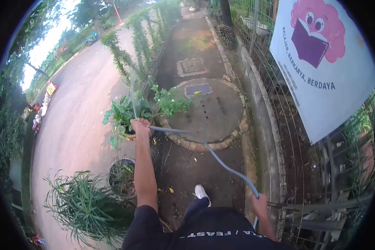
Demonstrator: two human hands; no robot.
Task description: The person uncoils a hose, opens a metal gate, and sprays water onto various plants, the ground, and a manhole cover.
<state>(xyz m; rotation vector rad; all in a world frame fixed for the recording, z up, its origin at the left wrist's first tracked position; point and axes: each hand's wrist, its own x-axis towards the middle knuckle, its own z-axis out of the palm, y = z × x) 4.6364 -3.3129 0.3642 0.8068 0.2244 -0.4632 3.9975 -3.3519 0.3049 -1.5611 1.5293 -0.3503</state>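
Observation:
My left hand (141, 126) is stretched forward and closed around the end of a grey-blue garden hose (226, 164). Water sprays forward from that end, over a broad-leaved potted plant (121, 113) just beyond the hand. A small bush with pale flowers (171, 103) grows to the right of the spray. Low on the right, my right hand (259, 203) grips the same hose near my hip. Between the two hands the hose hangs in a loose curve above the ground; part of it near the middle is blurred.
A spiky-leaved plant (81, 204) and a dark round pot (123, 177) stand at the left. A round concrete cover (206, 112) lies in the dirt path. Along the right run a low wall (260, 104), a metal fence and a hanging banner (321, 66). Leafy vines (139, 46) edge the road.

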